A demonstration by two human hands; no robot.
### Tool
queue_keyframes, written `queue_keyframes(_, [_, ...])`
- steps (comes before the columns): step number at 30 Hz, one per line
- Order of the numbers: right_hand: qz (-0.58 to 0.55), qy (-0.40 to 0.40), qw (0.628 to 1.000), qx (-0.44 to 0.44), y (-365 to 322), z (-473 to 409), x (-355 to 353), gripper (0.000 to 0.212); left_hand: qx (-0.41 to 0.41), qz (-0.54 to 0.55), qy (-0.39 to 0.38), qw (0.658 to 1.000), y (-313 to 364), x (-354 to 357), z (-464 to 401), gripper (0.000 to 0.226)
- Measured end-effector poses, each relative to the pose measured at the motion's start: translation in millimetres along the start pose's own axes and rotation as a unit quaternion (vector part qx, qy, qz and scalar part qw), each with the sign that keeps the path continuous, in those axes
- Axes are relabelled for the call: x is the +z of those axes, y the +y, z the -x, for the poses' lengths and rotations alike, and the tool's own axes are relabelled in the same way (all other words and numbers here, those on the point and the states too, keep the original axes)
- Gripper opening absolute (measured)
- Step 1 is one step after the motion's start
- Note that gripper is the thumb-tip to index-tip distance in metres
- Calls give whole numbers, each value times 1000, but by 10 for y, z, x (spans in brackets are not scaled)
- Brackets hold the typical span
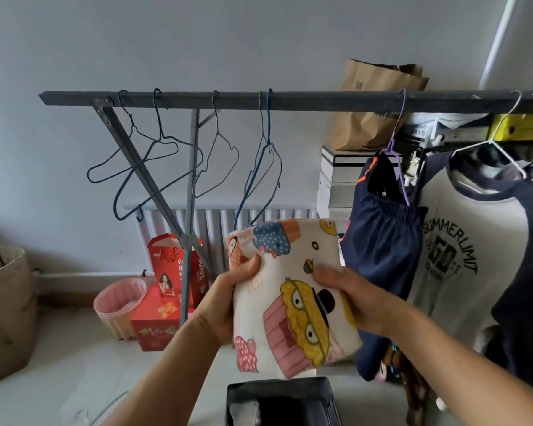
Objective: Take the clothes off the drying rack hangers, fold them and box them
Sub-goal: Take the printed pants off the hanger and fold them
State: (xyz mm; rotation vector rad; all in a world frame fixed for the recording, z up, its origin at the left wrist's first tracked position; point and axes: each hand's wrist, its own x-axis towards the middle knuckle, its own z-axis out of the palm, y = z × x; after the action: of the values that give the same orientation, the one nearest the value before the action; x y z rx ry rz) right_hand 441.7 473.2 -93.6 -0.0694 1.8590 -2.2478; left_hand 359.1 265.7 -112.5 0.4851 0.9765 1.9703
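Box point(282, 401) cut off by bottom edge (contents unclear); sweatshirt point(462, 250) cropped at right; cloth point(293, 299) hides left hand point(228, 305) fingers.

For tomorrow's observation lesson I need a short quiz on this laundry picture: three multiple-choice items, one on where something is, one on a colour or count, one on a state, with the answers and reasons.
1. Where is the dark storage box?
A. below the folded cupcake-print cloth
B. on top of the rack bar
C. behind the radiator

2. What colour is the hanger carrying the navy shorts?
A. red
B. purple
C. yellow

3. How is the cupcake-print cloth held?
A. draped over the rack bar
B. lying on the floor
C. folded, gripped by both hands

Answers:
1 A: the box's open top shows at the bottom edge, under the cloth.
2 B: a purple wire hook hangs from the bar over the shorts.
3 C: the left hand and right hand clasp its two sides in the air.
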Motion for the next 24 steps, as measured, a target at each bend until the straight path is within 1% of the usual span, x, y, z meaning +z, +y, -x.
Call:
queue_keyframes(3, [-30,31,999,2,118,-54,-32,87,-37,-57,33,997,71,-106,22,73])
queue_keyframes(4, [-44,46,998,-2,156,-75,-27,84,-48,-67,46,996,83,-150,27,76])
queue_keyframes(5, [-61,62,996,-9,191,-93,-23,77,-56,-68,58,994,74,-208,30,80])
queue_keyframes(7, [-93,101,990,-25,263,-143,20,57,-59,-42,73,995,9,-300,35,84])
queue_keyframes(8, [-102,124,986,-34,302,-162,37,54,-51,-19,78,995,-43,-315,49,80])
queue_keyframes(10, [-114,177,976,-59,434,-220,42,55,-32,45,91,994,-186,-391,87,71])
queue_keyframes(11, [-121,200,969,-74,505,-239,46,55,-25,71,98,992,-274,-449,104,74])
queue_keyframes(14, [-149,263,948,-94,732,-300,56,53,12,137,85,987,-561,-592,75,91])
queue_keyframes(17, [-172,329,922,-107,974,-415,83,52,56,178,130,974,-801,-657,-52,104])
queue_keyframes(19, [-177,362,908,-118,1093,-508,109,47,49,163,154,973,-905,-618,-175,107])
queue_keyframes(20, [-176,377,901,-122,1149,-563,109,46,37,146,169,974,-930,-577,-239,107])
queue_keyframes(22, [-168,394,894,-129,1256,-644,93,50,21,145,170,975,-929,-532,-361,104])
queue_keyframes(23, [-156,397,895,-131,1306,-667,81,54,21,145,174,974,-906,-524,-415,96])
queue_keyframes(24, [-136,401,897,-130,1355,-679,64,56,24,136,186,973,-875,-513,-462,82])
